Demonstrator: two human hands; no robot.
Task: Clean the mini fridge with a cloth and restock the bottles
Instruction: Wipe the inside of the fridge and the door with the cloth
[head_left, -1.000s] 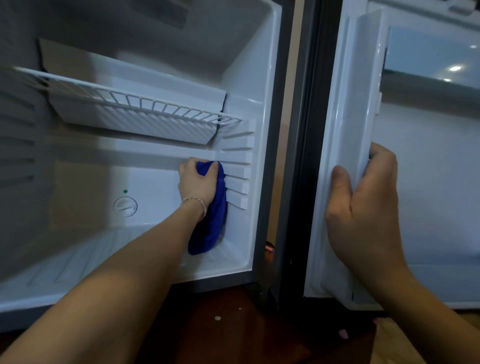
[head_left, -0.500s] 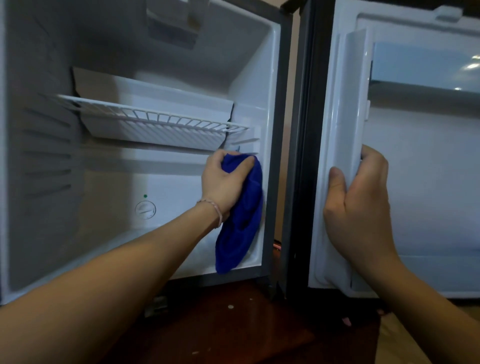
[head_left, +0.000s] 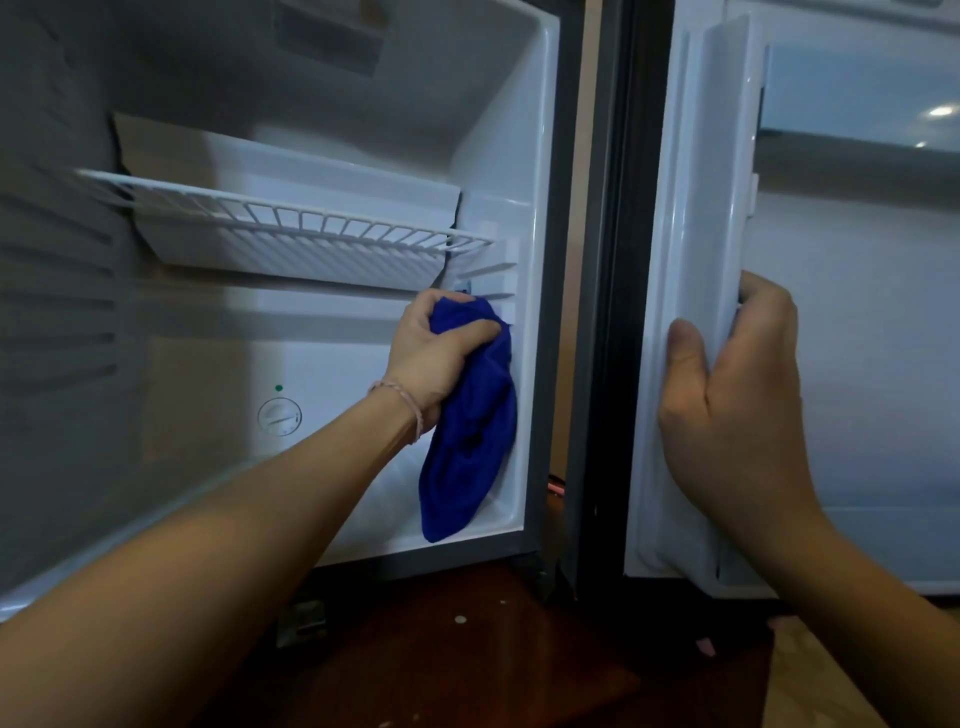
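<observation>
I see my left hand (head_left: 436, 353) reaching deep into the open mini fridge (head_left: 540, 156), fingers curled tight round a bunched blue cloth (head_left: 470, 441). The cloth is pressed against the right inner wall, up by the moulded shelf ribs (head_left: 493, 283) just under the white wire shelf (head_left: 291, 218), and its loose end hangs down to near the fridge floor at the front right corner. A thin bracelet (head_left: 408, 402) sits on that wrist.

My right hand (head_left: 737, 410) grips the inner edge of the open fridge door (head_left: 691, 260), thumb on the near face and fingers wrapped round the far side of the white liner rim. The door stands swung out to the right of the cabinet, with the dark gasket strip (head_left: 618, 312) between them.

On the back wall, low down, I can see a round thermostat dial (head_left: 279, 417) with a small green dot (head_left: 279, 388) above it. The fridge sits on a dark reddish wooden surface (head_left: 441, 665). No bottles show in this view.
</observation>
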